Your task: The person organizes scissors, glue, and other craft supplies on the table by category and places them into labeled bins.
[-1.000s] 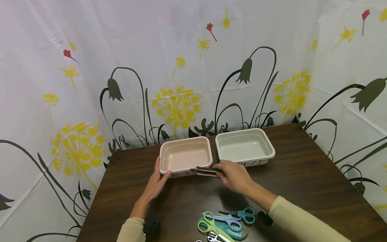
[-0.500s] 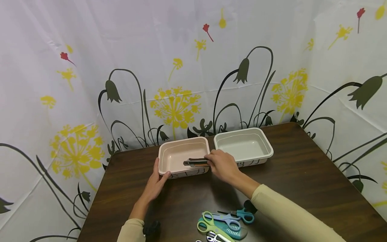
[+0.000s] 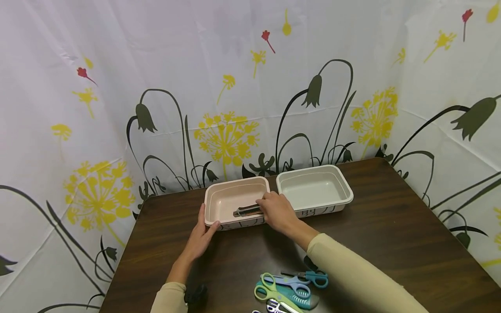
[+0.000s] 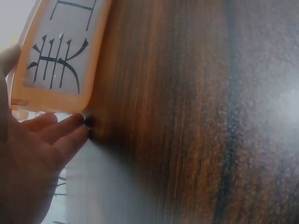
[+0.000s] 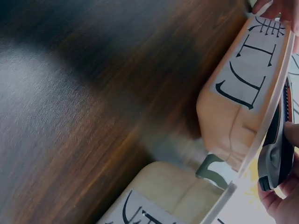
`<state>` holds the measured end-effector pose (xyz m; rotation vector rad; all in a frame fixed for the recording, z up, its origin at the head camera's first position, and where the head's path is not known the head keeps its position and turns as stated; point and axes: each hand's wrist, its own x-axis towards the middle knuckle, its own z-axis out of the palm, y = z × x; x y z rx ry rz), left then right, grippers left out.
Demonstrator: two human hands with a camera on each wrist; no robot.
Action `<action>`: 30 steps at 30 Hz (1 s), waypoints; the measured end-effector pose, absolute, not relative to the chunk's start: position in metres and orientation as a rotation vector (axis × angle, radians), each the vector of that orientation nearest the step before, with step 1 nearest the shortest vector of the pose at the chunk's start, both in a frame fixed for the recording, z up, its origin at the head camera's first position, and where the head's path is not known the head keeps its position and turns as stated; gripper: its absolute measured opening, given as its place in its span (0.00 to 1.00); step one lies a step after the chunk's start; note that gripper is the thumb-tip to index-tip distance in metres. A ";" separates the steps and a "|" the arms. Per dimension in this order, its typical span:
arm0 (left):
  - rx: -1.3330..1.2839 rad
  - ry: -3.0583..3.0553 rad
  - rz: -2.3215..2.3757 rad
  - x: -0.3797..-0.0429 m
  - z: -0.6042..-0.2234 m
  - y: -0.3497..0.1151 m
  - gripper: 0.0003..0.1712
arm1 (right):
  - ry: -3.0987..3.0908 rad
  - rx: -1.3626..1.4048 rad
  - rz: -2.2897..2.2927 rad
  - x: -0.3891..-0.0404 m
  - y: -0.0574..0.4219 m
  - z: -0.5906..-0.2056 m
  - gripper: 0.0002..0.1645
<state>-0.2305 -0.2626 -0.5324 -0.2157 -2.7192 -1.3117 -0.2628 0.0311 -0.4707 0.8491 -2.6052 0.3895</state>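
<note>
My right hand [image 3: 279,213] grips a utility knife [image 3: 247,211] by its right end, above the front inner part of a pink bin [image 3: 222,208]. The knife is dark grey with an orange strip, and part of it is hidden by the fingers. In the right wrist view, the knife [image 5: 275,149] lies between thumb and fingers beside the bin's rim. At the bin's left end my left hand [image 3: 198,238] rests with extended fingers against the side and its thumb at the front corner. Paper with black characters covers the bin's front [image 4: 58,63].
A whitish bin [image 3: 315,191] stands just right of the pink one. Near the front lie green scissors [image 3: 270,290], light blue scissors [image 3: 293,282], teal scissors [image 3: 318,278] and a teal tool [image 3: 311,302]. A flowered curtain [image 3: 219,65] hangs behind the dark wooden table [image 3: 375,217].
My right hand has carried the utility knife left, from in front of the pink bin over its rim and then lower into its opening. The left hand stays at the bin.
</note>
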 end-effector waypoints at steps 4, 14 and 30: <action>-0.242 -2.692 -1.314 -0.232 -0.536 -0.265 0.50 | -2.610 0.877 0.391 -0.267 0.024 -0.474 0.12; -0.241 -2.671 -1.334 -0.230 -0.534 -0.266 0.49 | -2.610 0.950 0.602 -0.274 0.008 -0.477 0.16; -0.232 -2.683 -1.308 -0.230 -0.533 -0.263 0.49 | -2.809 0.977 0.690 -0.279 0.004 -0.478 0.17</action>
